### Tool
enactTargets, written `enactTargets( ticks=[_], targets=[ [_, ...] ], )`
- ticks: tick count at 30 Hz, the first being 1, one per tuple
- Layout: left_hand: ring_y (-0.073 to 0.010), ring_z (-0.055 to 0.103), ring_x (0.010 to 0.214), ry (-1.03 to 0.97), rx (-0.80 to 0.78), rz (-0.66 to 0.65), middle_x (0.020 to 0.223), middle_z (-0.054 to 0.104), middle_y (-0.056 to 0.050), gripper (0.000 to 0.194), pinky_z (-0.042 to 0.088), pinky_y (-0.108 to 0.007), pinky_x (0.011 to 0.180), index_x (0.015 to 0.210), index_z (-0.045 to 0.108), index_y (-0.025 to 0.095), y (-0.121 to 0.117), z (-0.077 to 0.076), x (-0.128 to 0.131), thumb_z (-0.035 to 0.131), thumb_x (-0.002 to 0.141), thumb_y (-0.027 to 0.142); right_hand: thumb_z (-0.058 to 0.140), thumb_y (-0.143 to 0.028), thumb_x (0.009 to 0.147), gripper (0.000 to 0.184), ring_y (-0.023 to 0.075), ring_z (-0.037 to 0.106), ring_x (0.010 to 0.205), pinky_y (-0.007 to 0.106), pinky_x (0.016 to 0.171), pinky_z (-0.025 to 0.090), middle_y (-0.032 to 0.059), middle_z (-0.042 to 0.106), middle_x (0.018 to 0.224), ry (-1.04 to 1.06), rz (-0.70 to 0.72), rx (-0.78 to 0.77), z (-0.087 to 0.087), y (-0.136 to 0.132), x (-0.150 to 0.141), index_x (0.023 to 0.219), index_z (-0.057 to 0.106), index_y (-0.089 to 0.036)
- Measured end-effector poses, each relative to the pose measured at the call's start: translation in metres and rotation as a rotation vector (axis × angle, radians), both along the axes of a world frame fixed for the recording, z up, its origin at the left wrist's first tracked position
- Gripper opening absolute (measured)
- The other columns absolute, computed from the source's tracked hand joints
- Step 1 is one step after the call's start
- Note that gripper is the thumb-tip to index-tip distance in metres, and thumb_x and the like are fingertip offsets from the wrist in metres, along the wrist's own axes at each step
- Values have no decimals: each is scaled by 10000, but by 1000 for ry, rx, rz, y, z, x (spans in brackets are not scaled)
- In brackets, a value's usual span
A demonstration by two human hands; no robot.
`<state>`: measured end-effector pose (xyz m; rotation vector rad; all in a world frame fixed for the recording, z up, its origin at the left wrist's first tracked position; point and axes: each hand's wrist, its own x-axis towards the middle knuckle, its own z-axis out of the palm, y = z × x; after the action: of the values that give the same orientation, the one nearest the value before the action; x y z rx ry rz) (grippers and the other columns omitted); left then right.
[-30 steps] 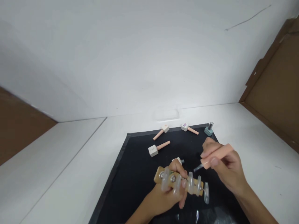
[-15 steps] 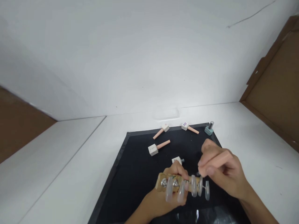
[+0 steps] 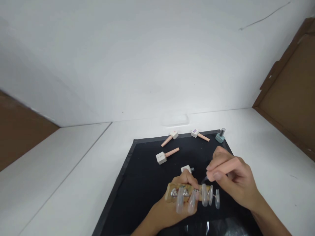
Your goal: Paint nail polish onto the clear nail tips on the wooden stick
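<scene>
- Head view: our left hand (image 3: 172, 209) is clamped around a wooden holder (image 3: 189, 193) that carries a row of clear nail tips (image 3: 204, 199); the holder's long axis runs left to right, low over the black mat (image 3: 142, 183).
- Our right hand (image 3: 233, 183) pinches a pink brush cap (image 3: 222, 169), its brush tip (image 3: 204, 180) pointing down-left, just above the tips at the holder's right end.
- The right hand is the nearer one to those tips; the two hands sit close together, not touching as far as we can tell.
- Against the frame a second back, the brush has come lower and closer to the holder, and the cap is more hidden in the fingers.
- An open bottle (image 3: 187, 169) stands just behind the left hand.
</scene>
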<state>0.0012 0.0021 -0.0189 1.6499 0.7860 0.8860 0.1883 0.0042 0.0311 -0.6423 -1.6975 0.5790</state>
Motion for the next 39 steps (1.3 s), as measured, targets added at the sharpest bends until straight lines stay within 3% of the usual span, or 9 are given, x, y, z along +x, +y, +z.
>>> enactTargets(
  ticks=[5, 8, 10, 14, 16, 18, 23, 34, 39],
  targets=[
    [-174, 553, 671, -29, 100, 7, 620, 545, -9, 180, 450, -270, 590, 770, 600, 204, 2, -12, 0, 611, 818, 377, 601, -223, 906, 128, 123, 529, 477, 334, 558, 404, -30, 703, 646, -20, 114, 33, -2, 1, 1, 782, 596, -256],
    [-148, 546, 638, -16, 126, -5, 635, 544, 6, 132, 449, -266, 612, 756, 591, 202, 2, -12, 0, 609, 820, 315, 627, -172, 878, 149, 122, 522, 494, 334, 566, 408, -25, 708, 664, -64, 26, 33, -2, 2, 3, 753, 591, -245],
    [-138, 543, 629, 11, 63, -31, 653, 553, 9, 100, 453, -266, 624, 772, 585, 199, 2, -7, 0, 599, 830, 280, 622, -163, 883, 142, 132, 537, 525, 338, 578, 416, -20, 713, 692, -47, -32, 38, -1, 2, 3, 774, 597, -250],
    [-150, 558, 652, 53, 39, 3, 642, 549, 11, 112, 466, -271, 643, 733, 584, 201, 1, 4, 0, 658, 785, 268, 613, -206, 900, 153, 120, 531, 492, 327, 561, 409, -30, 708, 650, -35, 99, 44, -1, 2, 1, 754, 591, -247],
    [-157, 564, 658, 49, 51, 28, 644, 555, 1, 125, 462, -268, 629, 707, 584, 203, 1, 6, 1, 656, 785, 271, 616, -178, 892, 150, 128, 541, 520, 324, 563, 413, -26, 713, 661, -36, 64, 23, -1, 1, 1, 760, 602, -249],
    [-160, 565, 658, 22, 35, 46, 638, 559, -6, 137, 450, -259, 596, 705, 578, 207, 1, 5, 2, 634, 802, 287, 617, -156, 886, 142, 140, 554, 562, 327, 577, 427, -22, 717, 692, -4, -8, 4, -2, 1, 0, 786, 612, -256],
    [-144, 537, 587, -58, 10, 33, 602, 549, 5, 179, 410, -233, 503, 723, 560, 213, 2, -2, 3, 660, 773, 353, 592, -246, 923, 159, 128, 545, 519, 319, 552, 428, -19, 707, 659, 1, 101, -5, -1, 1, 0, 764, 596, -248],
    [-122, 496, 512, -53, -126, -17, 550, 516, 28, 186, 385, -220, 464, 755, 564, 212, -1, -2, -1, 656, 786, 370, 608, -178, 899, 144, 149, 556, 580, 320, 572, 432, -15, 704, 677, 1, 2, -18, -2, 1, -1, 779, 598, -256],
    [-123, 485, 488, -56, -209, -36, 521, 506, 37, 211, 375, -226, 463, 751, 565, 223, -2, -6, -3, 643, 792, 415, 596, -242, 914, 139, 137, 539, 503, 329, 558, 441, -28, 699, 632, 15, 93, -25, -2, 0, -1, 776, 600, -259]
  ],
)
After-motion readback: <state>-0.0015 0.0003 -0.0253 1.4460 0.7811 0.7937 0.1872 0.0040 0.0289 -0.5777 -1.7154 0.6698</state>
